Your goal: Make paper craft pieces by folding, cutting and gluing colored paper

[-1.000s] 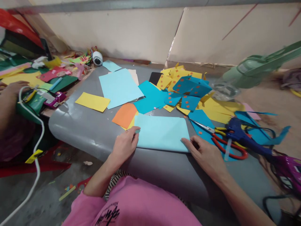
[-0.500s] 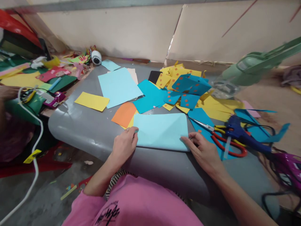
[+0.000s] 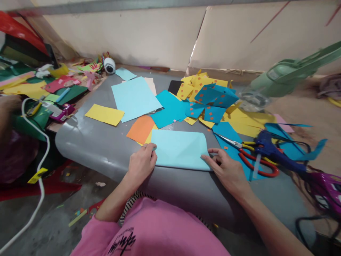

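Observation:
A folded light blue sheet lies at the near edge of the grey table cover. My left hand pinches its left edge between thumb and fingers. At its right edge my right hand grips the paper, and that side looks slightly curled. An orange piece and a bit of yellow paper lie just beyond the left hand. Scissors with red handles rest beside the right hand, on blue paper.
Farther back are a large light blue sheet, a yellow strip and spotted blue and yellow cutouts. A blue glue gun with cables lies right. Another person's hand shows at far left.
My right hand has shifted slightly left with the right edge of the light blue sheet, which now curves inward. My left hand stays almost in place.

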Action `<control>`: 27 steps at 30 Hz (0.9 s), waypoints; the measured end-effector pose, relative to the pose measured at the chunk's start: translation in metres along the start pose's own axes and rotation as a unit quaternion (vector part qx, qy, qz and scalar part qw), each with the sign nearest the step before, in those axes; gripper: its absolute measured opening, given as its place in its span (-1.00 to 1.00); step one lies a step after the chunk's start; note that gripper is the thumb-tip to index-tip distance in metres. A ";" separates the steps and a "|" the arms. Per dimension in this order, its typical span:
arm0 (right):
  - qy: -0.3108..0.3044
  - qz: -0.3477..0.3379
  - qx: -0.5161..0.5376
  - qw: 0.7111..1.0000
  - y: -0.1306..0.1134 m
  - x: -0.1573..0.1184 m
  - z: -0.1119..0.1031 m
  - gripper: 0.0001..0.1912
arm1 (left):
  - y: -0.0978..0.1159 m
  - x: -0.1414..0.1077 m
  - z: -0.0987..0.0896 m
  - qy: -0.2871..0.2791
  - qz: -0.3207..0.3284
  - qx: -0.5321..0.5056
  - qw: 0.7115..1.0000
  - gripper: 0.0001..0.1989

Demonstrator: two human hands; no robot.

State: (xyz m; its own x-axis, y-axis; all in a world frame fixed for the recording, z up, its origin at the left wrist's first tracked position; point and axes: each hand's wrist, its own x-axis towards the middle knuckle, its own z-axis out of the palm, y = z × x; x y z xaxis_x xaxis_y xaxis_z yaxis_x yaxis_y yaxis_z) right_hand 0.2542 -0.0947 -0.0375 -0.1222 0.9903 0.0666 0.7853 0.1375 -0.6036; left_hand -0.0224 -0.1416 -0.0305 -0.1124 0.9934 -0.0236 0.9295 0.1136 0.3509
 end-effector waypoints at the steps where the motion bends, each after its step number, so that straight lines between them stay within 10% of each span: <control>1: 0.000 0.002 -0.003 1.000 0.000 0.000 0.000 -0.35 | 0.000 0.000 0.000 -0.001 -0.001 0.000 1.000 -0.72; 18: -0.008 0.007 0.042 0.999 0.002 -0.004 -0.003 -0.49 | 0.001 -0.001 0.001 0.006 0.012 -0.007 1.000 -0.73; 27: 0.101 -0.007 0.261 0.960 0.011 -0.001 -0.008 -0.64 | -0.015 -0.016 0.023 0.180 0.156 -0.287 0.928 -0.24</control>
State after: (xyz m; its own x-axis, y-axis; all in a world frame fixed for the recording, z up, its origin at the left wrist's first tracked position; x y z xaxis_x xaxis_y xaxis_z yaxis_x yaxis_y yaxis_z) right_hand 0.2675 -0.0944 -0.0381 0.0314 0.9795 0.1990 0.3663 0.1740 -0.9141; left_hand -0.0265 -0.1583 -0.0569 -0.0758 0.8941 0.4415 0.6088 -0.3091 0.7306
